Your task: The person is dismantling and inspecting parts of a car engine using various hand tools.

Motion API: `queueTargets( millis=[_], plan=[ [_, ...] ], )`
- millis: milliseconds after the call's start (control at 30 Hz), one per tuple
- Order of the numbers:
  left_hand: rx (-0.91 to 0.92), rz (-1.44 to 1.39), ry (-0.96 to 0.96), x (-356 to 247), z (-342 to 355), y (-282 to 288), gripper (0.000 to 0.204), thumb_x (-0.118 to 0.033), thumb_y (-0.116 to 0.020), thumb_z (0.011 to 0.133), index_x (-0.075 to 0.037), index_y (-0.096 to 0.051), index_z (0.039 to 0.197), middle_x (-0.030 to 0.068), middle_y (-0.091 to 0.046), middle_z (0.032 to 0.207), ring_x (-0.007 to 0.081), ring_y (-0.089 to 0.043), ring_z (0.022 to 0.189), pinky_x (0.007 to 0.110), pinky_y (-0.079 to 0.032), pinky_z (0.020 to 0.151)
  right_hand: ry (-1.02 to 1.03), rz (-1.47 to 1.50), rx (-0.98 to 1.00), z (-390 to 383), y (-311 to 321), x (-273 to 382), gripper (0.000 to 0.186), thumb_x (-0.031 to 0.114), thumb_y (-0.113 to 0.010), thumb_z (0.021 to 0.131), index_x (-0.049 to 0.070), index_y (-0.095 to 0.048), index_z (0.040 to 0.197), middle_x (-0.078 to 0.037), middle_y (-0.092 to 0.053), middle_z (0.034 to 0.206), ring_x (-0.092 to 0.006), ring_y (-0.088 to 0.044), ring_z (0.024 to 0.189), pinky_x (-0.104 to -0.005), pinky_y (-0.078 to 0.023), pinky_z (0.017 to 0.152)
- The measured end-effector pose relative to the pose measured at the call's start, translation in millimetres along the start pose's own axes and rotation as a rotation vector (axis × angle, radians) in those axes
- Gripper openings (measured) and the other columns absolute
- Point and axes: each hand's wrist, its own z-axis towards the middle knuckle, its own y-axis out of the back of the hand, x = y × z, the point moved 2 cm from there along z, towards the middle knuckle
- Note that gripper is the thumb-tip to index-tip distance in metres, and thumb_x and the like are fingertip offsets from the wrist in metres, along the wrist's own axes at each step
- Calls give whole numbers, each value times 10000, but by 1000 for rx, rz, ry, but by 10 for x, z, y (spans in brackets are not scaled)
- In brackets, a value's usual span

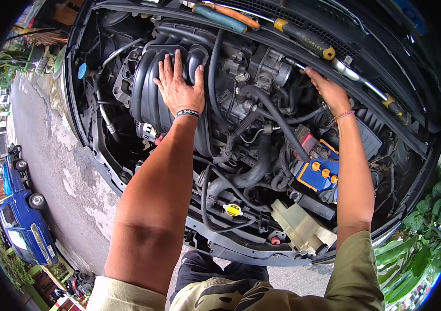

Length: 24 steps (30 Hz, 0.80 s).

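Note:
My left hand (pixel 180 85) lies with fingers spread on the black ribbed intake manifold (pixel 148 98). My right hand (pixel 325 89) is closed on a slim silver metal tool (pixel 294 62) beneath the cowl edge, to the right of the throttle body (pixel 271 72); the tool's far end is hard to make out. A black hose (pixel 215 78) runs just right of my left hand. Below my right hand are a blue battery (pixel 308 171) with orange caps and a black box (pixel 363 132).
Pliers (pixel 220 18) and yellow-black handled tools (pixel 306 39) lie along the cowl. A translucent reservoir (pixel 298 225) and yellow cap (pixel 232 210) sit at the front edge (pixel 236 254). A blue vehicle (pixel 26 223) stands on the pavement (pixel 60 155) at left; leafy plants (pixel 428 217) are at right.

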Motion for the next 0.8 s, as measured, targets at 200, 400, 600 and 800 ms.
queueTargets(
  millis=[200,400,600,800],
  plan=[
    [2,8,-12,-32,-7,-3,668,-487,-611,902,-232,-413,1487,118,-365,1543,331,-278,1452,555,-178,1178,-125,354,224,139,41,-129,351,319,-597,987,-20,-662,1052,96,-350,637,16,-295,504,-159,-206,437],
    [5,23,-11,-47,-3,-3,660,-493,-600,909,-234,-411,1486,119,-379,1529,336,-289,1445,557,-180,1178,-472,935,706,377,148,-193,277,192,-463,1030,-65,-557,1078,63,-419,610,18,-366,446,-139,-293,354],
    [10,30,-9,-40,1,-11,656,-489,-599,912,-234,-409,1486,121,-376,1529,337,-290,1443,559,-180,1179,-31,136,387,427,112,-225,240,203,-495,1008,10,-619,939,11,-533,637,-79,-486,510,-237,-423,469],
    [9,18,-6,-55,21,25,659,-469,-608,910,-238,-401,1492,121,-372,1533,334,-283,1447,553,-176,1181,613,-924,-172,59,-74,-55,383,350,-577,975,17,-657,1146,-180,-700,1012,-363,-673,933,-408,-520,813]
  ],
)
